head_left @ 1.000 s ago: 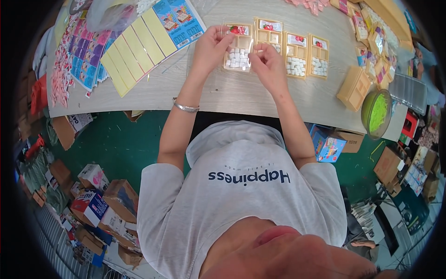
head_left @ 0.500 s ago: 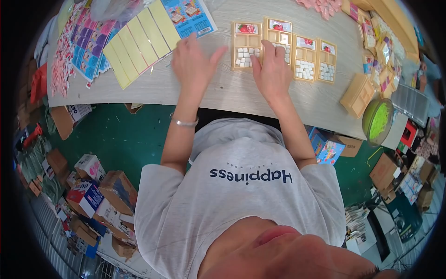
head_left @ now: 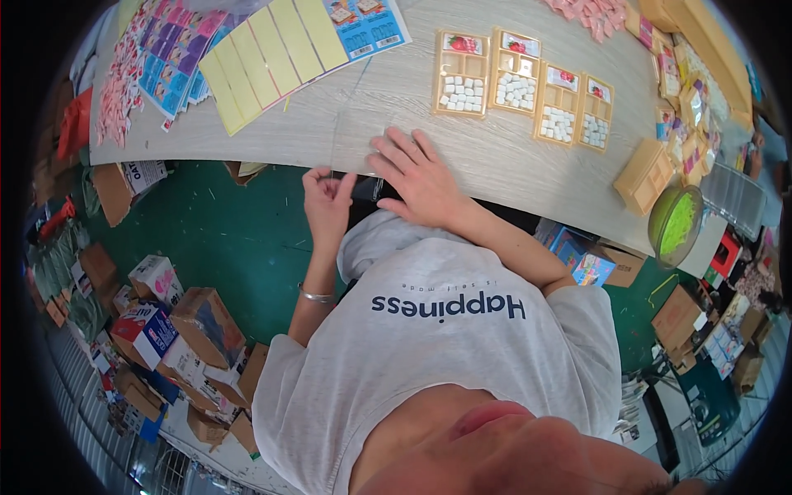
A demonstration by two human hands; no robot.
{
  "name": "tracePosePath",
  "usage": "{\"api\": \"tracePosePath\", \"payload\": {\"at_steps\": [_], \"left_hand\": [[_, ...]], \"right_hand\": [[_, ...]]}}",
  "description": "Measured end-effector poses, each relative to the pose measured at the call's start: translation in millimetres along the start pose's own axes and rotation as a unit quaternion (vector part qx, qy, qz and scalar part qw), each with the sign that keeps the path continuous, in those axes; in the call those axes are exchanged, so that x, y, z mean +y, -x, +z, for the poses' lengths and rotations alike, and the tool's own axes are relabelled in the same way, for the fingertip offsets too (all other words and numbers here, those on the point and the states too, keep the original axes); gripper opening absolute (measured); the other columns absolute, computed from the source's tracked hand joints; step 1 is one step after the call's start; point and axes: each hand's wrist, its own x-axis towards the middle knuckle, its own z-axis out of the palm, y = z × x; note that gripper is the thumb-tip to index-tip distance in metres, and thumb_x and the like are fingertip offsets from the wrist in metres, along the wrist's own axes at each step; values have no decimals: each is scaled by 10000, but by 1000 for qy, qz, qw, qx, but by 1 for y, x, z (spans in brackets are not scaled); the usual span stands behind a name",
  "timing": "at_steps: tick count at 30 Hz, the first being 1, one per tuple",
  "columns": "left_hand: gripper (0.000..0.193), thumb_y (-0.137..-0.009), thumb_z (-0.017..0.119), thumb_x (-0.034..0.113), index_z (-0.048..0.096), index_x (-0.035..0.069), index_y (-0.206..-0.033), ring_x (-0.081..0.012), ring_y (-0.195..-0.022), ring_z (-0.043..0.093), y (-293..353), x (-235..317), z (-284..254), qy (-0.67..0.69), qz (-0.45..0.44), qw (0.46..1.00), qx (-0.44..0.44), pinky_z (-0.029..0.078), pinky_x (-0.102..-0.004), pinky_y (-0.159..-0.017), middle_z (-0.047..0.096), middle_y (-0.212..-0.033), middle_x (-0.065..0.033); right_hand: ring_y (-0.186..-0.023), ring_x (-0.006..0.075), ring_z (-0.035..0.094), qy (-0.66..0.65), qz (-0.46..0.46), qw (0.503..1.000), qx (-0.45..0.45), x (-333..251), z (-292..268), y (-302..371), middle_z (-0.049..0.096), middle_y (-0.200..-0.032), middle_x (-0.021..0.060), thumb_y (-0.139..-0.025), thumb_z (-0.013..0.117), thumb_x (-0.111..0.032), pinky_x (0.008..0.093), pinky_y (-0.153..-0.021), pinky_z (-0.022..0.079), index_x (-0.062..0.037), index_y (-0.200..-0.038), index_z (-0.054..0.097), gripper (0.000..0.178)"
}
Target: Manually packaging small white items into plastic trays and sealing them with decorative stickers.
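My left hand (head_left: 328,206) is just off the table's front edge, its fingers curled in toward the thumb; whatever they hold is too small to make out. Beside it my right hand (head_left: 422,183) lies over the edge with fingers stretched out and holding nothing. Between the hands, below the edge, a dark object (head_left: 367,190) shows in part. Farther back on the right, several yellowish compartment trays stand side by side, among them a left-hand tray (head_left: 460,74). White cube-like pieces (head_left: 516,91) fill their lower sections, and a small strawberry-printed packet (head_left: 462,43) sits at the top.
Yellow-backed sticker sheets (head_left: 272,58) and blue and purple printed sheets (head_left: 169,78) lie at the left, next to scattered pink packets (head_left: 120,107). At the right are stacked empty trays (head_left: 645,176), a bowl of green shreds (head_left: 676,223) and packed trays (head_left: 681,107). Cardboard boxes (head_left: 206,326) crowd the floor.
Both hands have drawn back to the table's front edge, the right one leaving the trays and moving left. My left hand has left the sticker sheet and curled its fingers.
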Motion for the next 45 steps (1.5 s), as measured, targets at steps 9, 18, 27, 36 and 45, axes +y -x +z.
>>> {"api": "tracePosePath", "payload": {"at_steps": [9,18,27,36,45], "left_hand": [[197,-959,668,50,515,33,-1082,-86,-772,613,-29,108,56,310,95,893,-312,501,-232,-674,620,-889,-44],[655,-937,595,504,446,219,-1507,-443,-1449,256,-97,145,162,-285,505,813,-56,196,-708,-1105,379,-1565,-131],[590,-967,586,439,470,207,-1496,-414,-1466,277,-127,160,144,-346,483,804,0,226,-705,-1112,368,-1591,-106],[531,-966,601,366,510,159,-1446,-362,-1368,420,-140,207,241,-249,531,806,-82,289,-606,-1113,500,-1457,-148],[374,-869,712,390,656,38,-982,-347,-994,548,-126,240,229,-217,516,828,-26,409,-486,-839,609,-1009,-175]], "right_hand": [[-686,66,601,-589,254,720,266,39,-77,31,677,-989,60,-1024,553,-107,212,-603,481,-39,-1196,601,192],[-645,145,645,-209,378,838,332,149,-113,31,679,-796,65,-983,589,-140,274,-553,496,-24,-1221,616,266],[-921,318,662,207,388,865,241,134,-106,11,639,-1032,136,-903,667,-195,456,-683,563,-86,-1246,656,360],[-946,329,643,221,410,848,254,113,-98,26,644,-996,134,-889,689,-212,479,-687,544,-71,-1127,672,277],[-787,329,675,192,456,825,273,127,-92,36,673,-830,119,-894,686,-226,470,-643,537,-84,-903,656,145]]}}
